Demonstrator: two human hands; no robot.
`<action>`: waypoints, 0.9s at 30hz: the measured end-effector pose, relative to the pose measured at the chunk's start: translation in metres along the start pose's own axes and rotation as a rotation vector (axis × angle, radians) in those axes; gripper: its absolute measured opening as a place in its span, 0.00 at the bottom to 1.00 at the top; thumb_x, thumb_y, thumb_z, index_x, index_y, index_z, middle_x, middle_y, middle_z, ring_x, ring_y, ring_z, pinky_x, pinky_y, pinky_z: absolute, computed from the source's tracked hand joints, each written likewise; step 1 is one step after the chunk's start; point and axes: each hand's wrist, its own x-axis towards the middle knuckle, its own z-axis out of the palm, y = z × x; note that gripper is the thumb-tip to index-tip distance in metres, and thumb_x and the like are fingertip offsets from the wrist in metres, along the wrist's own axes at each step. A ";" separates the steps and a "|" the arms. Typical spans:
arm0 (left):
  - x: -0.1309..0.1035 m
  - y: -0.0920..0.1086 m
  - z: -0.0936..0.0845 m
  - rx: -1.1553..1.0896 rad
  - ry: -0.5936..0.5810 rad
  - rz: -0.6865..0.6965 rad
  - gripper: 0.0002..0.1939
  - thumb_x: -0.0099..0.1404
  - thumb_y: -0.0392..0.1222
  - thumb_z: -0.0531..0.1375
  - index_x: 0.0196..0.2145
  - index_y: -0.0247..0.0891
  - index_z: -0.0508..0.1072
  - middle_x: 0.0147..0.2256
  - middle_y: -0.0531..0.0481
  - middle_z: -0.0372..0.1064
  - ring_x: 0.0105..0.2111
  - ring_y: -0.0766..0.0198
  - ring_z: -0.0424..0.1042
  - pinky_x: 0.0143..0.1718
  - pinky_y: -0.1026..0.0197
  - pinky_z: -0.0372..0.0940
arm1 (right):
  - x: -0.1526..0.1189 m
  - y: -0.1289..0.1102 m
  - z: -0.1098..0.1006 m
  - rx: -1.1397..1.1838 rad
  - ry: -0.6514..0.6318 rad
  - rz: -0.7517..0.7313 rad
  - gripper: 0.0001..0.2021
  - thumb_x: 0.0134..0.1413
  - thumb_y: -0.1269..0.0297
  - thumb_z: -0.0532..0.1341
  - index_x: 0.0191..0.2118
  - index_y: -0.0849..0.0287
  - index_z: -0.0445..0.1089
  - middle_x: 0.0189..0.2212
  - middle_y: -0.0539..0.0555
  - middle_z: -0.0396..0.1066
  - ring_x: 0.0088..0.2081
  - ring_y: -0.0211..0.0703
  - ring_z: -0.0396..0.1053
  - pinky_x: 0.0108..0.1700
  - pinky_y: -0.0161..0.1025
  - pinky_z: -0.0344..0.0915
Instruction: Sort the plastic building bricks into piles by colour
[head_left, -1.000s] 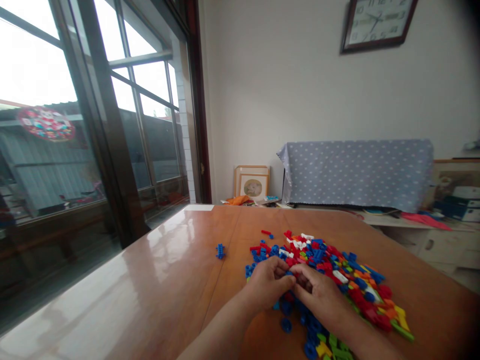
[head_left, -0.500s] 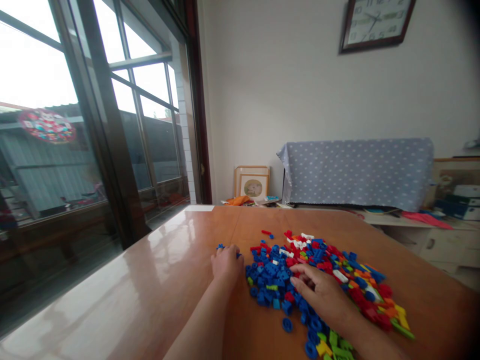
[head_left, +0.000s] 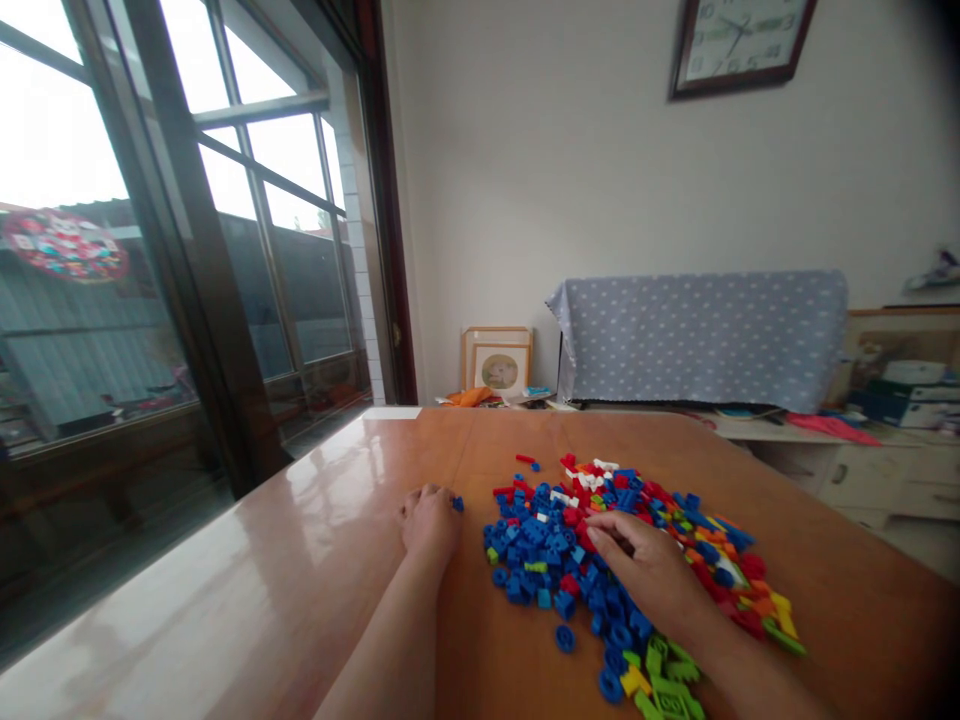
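My left hand (head_left: 430,520) is low over the table, left of the pile, its fingers curled down and partly hidden behind its back. A blue building brick (head_left: 457,504) shows at its thumb side, in its grip. At the middle of the heap, my right hand (head_left: 649,562) has thumb and forefinger drawn together at a red building brick (head_left: 583,534). Blue bricks (head_left: 540,548) make up the heap's left part, with a blue ring-shaped piece (head_left: 565,639) at its near edge. Green bricks (head_left: 667,690) lie below my right wrist.
The glossy wooden table (head_left: 285,590) reaches toward a window wall (head_left: 217,250) on the left. Past its far edge are framed pictures (head_left: 499,370) and a spotted cloth (head_left: 705,340) over a large object. Drawers (head_left: 870,478) stand at the right.
My left hand has moved left, away from the pile, with blue showing at its thumb. My right hand's fingertips have drawn closer together at the red bricks. The view has shifted slightly.
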 end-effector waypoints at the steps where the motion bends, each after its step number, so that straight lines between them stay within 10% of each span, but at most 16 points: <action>1: 0.000 -0.001 0.000 0.013 0.004 -0.012 0.16 0.67 0.41 0.51 0.39 0.50 0.79 0.50 0.45 0.71 0.56 0.43 0.60 0.53 0.41 0.52 | 0.000 0.000 -0.001 -0.002 0.002 0.001 0.15 0.63 0.52 0.56 0.43 0.52 0.75 0.41 0.52 0.78 0.44 0.49 0.73 0.46 0.43 0.67; 14: 0.001 0.003 0.002 0.017 0.031 -0.116 0.29 0.63 0.63 0.55 0.56 0.48 0.70 0.59 0.39 0.63 0.58 0.37 0.61 0.58 0.34 0.49 | 0.004 0.008 -0.002 -0.032 0.031 -0.010 0.15 0.62 0.53 0.55 0.41 0.53 0.76 0.35 0.51 0.78 0.38 0.46 0.73 0.40 0.40 0.67; 20: 0.006 -0.004 0.012 0.002 -0.001 -0.045 0.16 0.66 0.41 0.53 0.48 0.50 0.74 0.59 0.47 0.65 0.60 0.48 0.61 0.63 0.36 0.44 | 0.004 0.009 -0.001 -0.039 0.022 -0.010 0.15 0.62 0.52 0.55 0.40 0.53 0.76 0.36 0.51 0.78 0.38 0.46 0.73 0.40 0.39 0.67; 27: 0.006 0.000 -0.003 -0.020 0.092 -0.204 0.17 0.69 0.47 0.52 0.53 0.44 0.69 0.56 0.40 0.65 0.55 0.45 0.65 0.57 0.41 0.55 | 0.004 0.010 -0.001 -0.030 0.008 -0.003 0.15 0.63 0.52 0.55 0.41 0.53 0.76 0.36 0.51 0.77 0.39 0.46 0.73 0.41 0.40 0.66</action>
